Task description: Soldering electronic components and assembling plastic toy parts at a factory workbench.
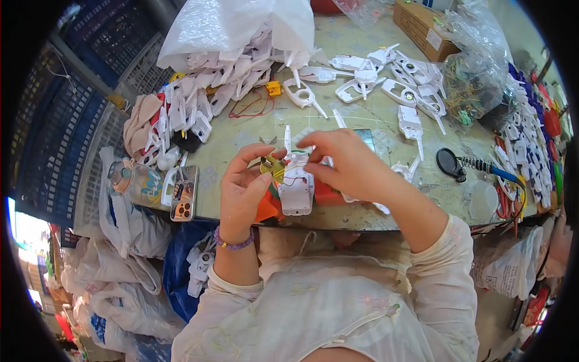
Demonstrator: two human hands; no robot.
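Observation:
My left hand (240, 184) is closed on a small yellow-green circuit board (275, 168), pinched between thumb and fingers. Thin wires run between the board and a white plastic housing (296, 196) just right of it. The housing has a narrow white prong pointing away from me. Over the housing's upper right side is my right hand (344, 163), its fingers curved and their tips apart. Whether those tips touch a wire is too small to make out. Orange pieces (265, 208) lie under and beside the housing, at the table's front edge.
White plastic housings pile up at back left (199, 99) under a plastic bag (238, 30); several more lie at back right (365, 75). A phone (184, 193) and a bottle (145, 181) are at left. A soldering iron holder (476, 164) stands at right, near a carton (425, 30) farther back.

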